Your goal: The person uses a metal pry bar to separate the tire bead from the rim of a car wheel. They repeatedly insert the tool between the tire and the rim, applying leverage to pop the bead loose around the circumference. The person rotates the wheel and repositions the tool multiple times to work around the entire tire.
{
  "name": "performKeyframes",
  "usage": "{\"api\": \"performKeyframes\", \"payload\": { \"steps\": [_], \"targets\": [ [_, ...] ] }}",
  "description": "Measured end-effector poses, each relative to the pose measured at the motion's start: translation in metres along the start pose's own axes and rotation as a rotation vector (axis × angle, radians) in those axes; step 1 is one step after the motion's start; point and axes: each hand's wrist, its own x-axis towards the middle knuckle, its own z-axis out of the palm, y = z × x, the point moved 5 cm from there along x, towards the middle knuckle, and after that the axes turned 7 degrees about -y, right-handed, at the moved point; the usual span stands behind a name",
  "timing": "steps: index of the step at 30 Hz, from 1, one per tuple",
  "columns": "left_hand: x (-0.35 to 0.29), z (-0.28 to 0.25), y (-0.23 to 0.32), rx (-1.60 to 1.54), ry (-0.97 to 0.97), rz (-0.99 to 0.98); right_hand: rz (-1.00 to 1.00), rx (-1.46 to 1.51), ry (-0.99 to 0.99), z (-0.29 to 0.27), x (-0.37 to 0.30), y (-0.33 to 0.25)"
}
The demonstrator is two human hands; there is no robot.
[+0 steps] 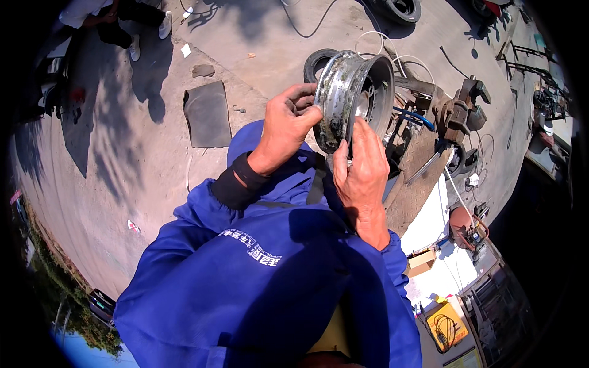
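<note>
A metal wheel rim (336,92) is held up in front of my body, its barrel streaked with dirt and dark residue. My left hand (287,126) grips the left edge of the rim, thumb on the near side and fingers curled over behind. On the right, my right hand (363,172) closes on the lower edge of the other flange, with its thumb apart from the fingers. Several fingertips are hidden by the rim. No tyre is on it. Behind it a black tyre (315,64) is partly covered.
A bench vise (460,113) stands right of the rim, beside a rusty metal plate (417,184). A black rubber mat (207,115) lies on the ground to the left. Cables and a hose (423,61) run behind. A person (126,18) is at the far left.
</note>
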Motion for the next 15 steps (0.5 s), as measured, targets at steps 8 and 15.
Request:
{"api": "performKeyframes", "payload": {
  "steps": [8,15],
  "targets": [
    [0.008,-0.088,-0.041,-0.155,0.242,-0.138,-0.12,0.231,-0.204,0.073,0.043,0.005],
    [-0.002,-0.179,-0.075,-0.198,0.338,-0.283,-0.243,0.276,-0.449,0.157,0.076,-0.008]
  ]
}}
